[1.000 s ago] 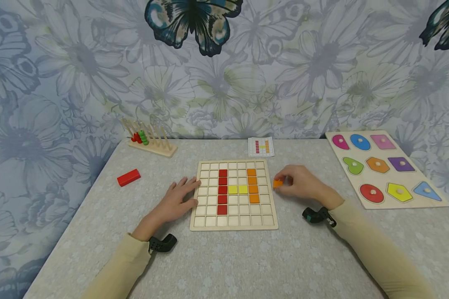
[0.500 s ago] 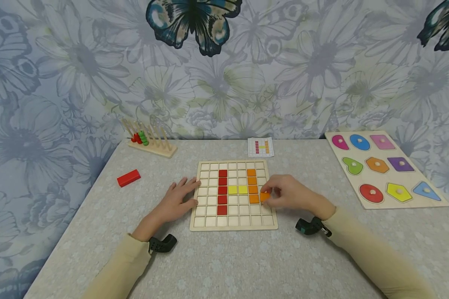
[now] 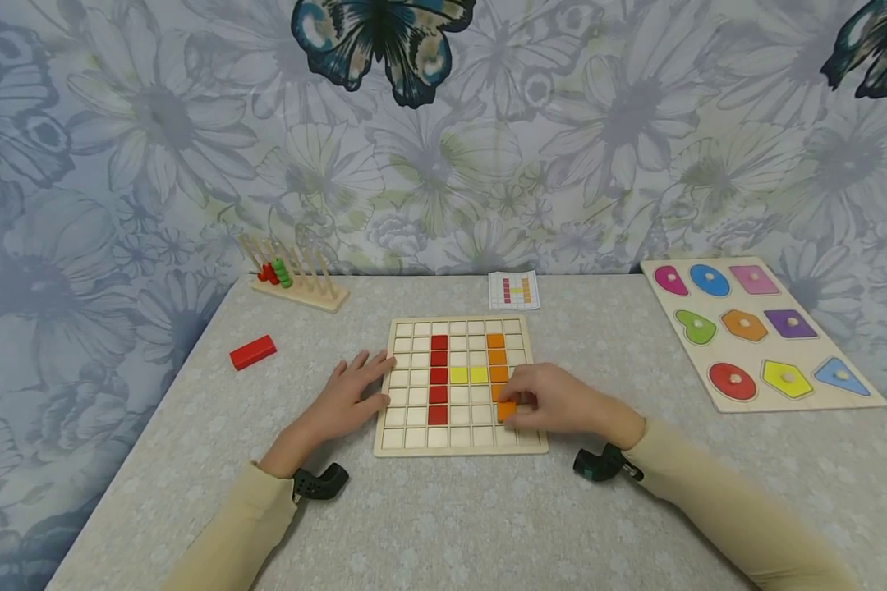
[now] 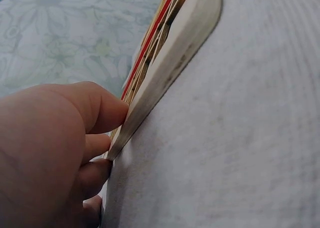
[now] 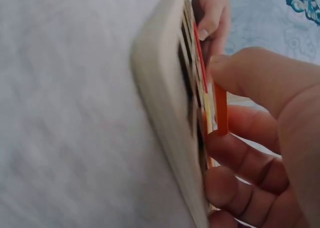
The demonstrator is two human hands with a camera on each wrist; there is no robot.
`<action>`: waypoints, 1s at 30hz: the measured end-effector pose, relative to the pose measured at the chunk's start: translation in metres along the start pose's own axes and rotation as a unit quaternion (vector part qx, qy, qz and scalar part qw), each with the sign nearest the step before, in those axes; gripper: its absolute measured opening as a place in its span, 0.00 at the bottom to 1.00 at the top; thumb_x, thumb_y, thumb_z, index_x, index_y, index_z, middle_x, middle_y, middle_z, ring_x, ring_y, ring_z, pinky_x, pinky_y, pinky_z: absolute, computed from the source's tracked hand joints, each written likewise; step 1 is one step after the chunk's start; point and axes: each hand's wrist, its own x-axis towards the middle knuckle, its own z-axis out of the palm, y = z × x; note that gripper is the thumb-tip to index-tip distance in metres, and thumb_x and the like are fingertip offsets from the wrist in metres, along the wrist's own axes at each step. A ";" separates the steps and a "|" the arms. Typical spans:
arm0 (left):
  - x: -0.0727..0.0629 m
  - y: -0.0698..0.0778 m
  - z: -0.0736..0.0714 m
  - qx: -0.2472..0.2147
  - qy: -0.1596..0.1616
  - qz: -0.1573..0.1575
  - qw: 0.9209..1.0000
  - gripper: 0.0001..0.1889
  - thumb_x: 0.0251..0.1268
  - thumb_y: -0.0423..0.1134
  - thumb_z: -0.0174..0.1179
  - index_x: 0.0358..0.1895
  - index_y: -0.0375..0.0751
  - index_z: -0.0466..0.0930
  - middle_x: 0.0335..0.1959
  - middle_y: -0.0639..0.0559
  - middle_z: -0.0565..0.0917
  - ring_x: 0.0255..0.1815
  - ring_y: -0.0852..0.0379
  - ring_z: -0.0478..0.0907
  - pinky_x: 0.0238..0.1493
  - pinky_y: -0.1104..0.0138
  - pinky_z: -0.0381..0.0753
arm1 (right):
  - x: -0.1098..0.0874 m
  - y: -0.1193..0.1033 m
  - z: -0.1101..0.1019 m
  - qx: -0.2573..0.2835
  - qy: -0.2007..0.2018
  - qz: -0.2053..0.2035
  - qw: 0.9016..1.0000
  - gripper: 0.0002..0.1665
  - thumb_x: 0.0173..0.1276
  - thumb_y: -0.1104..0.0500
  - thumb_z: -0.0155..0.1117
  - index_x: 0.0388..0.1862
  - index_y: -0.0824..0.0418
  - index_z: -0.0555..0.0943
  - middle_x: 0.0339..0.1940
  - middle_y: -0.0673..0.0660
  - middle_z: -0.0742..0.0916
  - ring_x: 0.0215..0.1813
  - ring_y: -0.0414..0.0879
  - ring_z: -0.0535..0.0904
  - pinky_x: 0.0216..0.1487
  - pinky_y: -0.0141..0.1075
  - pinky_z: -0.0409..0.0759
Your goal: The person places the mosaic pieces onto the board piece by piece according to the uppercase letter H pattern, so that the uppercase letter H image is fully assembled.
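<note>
grey table (image 3: 443, 509), grid board (image 3: 461, 439), orange tile (image 3: 506, 410)

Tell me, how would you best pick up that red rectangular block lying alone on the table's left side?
Probably from above, pinching the red rectangular block across its two long sides, near the middle. It lies flat and apart from other things on the grey table, with bare cloth all round it, so fingers could likely drop either side; its narrow width suits a pinch.
</note>
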 end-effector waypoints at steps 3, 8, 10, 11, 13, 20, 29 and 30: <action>0.000 0.000 0.000 0.000 -0.001 0.001 1.000 0.31 0.74 0.38 0.55 0.78 0.35 0.63 0.80 0.34 0.61 0.83 0.27 0.45 0.76 0.30 0.37 | 0.000 -0.001 0.002 -0.001 0.001 0.000 1.000 0.13 0.63 0.54 0.76 0.44 0.57 0.89 0.28 0.46 0.80 0.29 0.34 0.69 0.33 0.27 0.70; -0.001 0.000 0.000 -0.002 -0.001 0.002 1.000 0.31 0.74 0.38 0.55 0.78 0.35 0.63 0.80 0.34 0.61 0.83 0.27 0.45 0.76 0.30 0.38 | -0.001 -0.001 0.005 -0.008 0.007 -0.003 1.000 0.13 0.62 0.54 0.76 0.44 0.56 0.89 0.28 0.46 0.80 0.29 0.33 0.68 0.32 0.27 0.69; -0.001 -0.001 0.001 -0.002 -0.001 0.003 1.000 0.31 0.74 0.38 0.55 0.78 0.35 0.63 0.80 0.34 0.61 0.83 0.27 0.45 0.76 0.30 0.38 | -0.001 -0.001 0.005 -0.013 0.010 -0.006 1.000 0.13 0.62 0.54 0.76 0.44 0.56 0.89 0.29 0.46 0.80 0.29 0.33 0.68 0.32 0.27 0.69; -0.001 -0.001 0.001 -0.002 -0.001 0.002 1.000 0.31 0.74 0.38 0.55 0.78 0.35 0.63 0.80 0.34 0.61 0.83 0.27 0.45 0.76 0.30 0.38 | -0.001 0.000 0.006 -0.015 0.011 -0.008 1.000 0.13 0.62 0.54 0.76 0.44 0.56 0.89 0.29 0.46 0.80 0.29 0.33 0.68 0.32 0.27 0.69; -0.001 -0.002 0.001 -0.003 -0.001 0.001 1.000 0.31 0.74 0.38 0.56 0.78 0.35 0.63 0.80 0.34 0.61 0.83 0.27 0.45 0.76 0.30 0.38 | -0.001 -0.001 0.006 -0.019 0.014 -0.011 1.000 0.13 0.62 0.54 0.76 0.44 0.56 0.89 0.29 0.45 0.80 0.29 0.33 0.68 0.32 0.27 0.69; -0.001 -0.002 0.001 -0.002 0.001 0.001 1.000 0.31 0.74 0.38 0.56 0.78 0.36 0.64 0.80 0.35 0.61 0.83 0.27 0.46 0.76 0.30 0.38 | -0.001 0.000 0.008 -0.027 0.020 -0.014 0.999 0.13 0.62 0.53 0.76 0.44 0.55 0.89 0.29 0.45 0.79 0.29 0.33 0.67 0.32 0.27 0.67; 0.000 -0.003 0.000 -0.004 0.000 -0.004 1.000 0.32 0.73 0.39 0.56 0.78 0.37 0.64 0.80 0.36 0.61 0.84 0.29 0.45 0.77 0.32 0.37 | 0.000 -0.002 0.007 -0.030 0.025 -0.015 0.999 0.12 0.62 0.54 0.76 0.44 0.55 0.89 0.29 0.45 0.78 0.29 0.33 0.66 0.32 0.27 0.66; 0.000 -0.003 0.000 -0.002 0.000 -0.003 1.000 0.32 0.73 0.39 0.56 0.78 0.36 0.64 0.80 0.35 0.61 0.83 0.29 0.45 0.77 0.31 0.37 | 0.000 -0.002 0.006 -0.031 0.026 -0.015 0.999 0.12 0.62 0.54 0.76 0.44 0.55 0.89 0.29 0.45 0.78 0.29 0.33 0.66 0.32 0.27 0.66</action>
